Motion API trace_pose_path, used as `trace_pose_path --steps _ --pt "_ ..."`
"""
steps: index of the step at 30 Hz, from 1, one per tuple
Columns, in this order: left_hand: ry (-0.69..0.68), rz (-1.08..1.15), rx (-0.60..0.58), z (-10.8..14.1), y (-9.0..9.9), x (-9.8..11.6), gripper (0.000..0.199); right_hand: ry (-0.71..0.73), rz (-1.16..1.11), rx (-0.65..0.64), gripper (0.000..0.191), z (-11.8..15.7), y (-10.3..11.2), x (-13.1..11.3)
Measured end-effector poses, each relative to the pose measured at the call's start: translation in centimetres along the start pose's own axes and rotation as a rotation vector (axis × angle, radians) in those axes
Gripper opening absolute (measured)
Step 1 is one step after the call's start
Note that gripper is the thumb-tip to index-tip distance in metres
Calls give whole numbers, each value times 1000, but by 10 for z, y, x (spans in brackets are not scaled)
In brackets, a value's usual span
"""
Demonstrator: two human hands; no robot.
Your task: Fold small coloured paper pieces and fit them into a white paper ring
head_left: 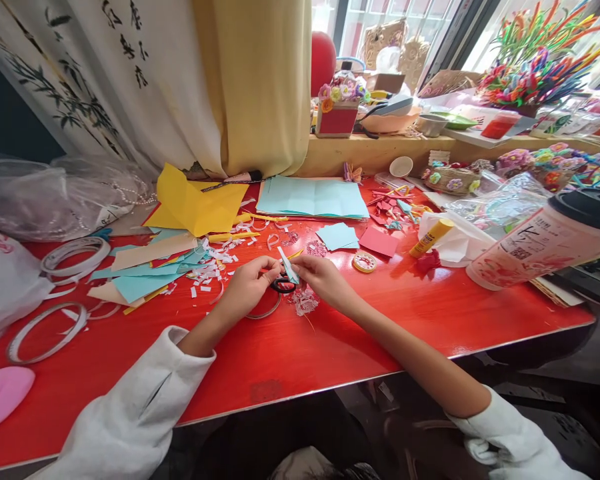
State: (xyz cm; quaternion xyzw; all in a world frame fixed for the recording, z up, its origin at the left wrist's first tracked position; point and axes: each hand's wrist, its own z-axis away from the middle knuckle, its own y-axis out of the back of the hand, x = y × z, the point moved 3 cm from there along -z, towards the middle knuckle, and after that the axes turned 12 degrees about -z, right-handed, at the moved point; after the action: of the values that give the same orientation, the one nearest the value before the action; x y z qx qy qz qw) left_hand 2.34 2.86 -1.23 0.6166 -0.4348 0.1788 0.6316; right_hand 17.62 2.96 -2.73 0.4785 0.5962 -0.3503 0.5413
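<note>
Over the middle of the red table, my left hand [250,283] and my right hand [325,277] meet at a small folded piece of light blue paper [289,268] with a white strip on it. My right fingers pinch the paper's right side. The fingertips of my left hand are pressed together at its left side; what exactly lies between them is too small to make out. Just under the paper, black scissors handles [283,285] show, with the rest hidden by hands and paper. A roll of tape [365,261] lies to the right of my right hand.
Paper scraps [210,267] and coloured sheets [155,270] cover the table's left part, beside tape rings [47,333]. Blue sheets [313,198] lie at the back. A glue stick [431,237] and a large cup [545,240] stand right. The table's front edge [330,395] is near me.
</note>
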Motion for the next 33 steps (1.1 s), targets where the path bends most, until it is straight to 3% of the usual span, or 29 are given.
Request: trace_pose_path --steps 4,10,17,33 --pt "72 103 43 0 2 1 19 40 78 34 23 0 3 -1" --pt "92 151 2 -1 0 -1 20 92 195 -37 26 3 -3 -8" --pt "116 284 55 -3 4 -4 24 105 128 -104 30 4 -6 -16" --pt "189 321 -21 2 5 3 24 13 -111 -137 29 4 -8 -11"
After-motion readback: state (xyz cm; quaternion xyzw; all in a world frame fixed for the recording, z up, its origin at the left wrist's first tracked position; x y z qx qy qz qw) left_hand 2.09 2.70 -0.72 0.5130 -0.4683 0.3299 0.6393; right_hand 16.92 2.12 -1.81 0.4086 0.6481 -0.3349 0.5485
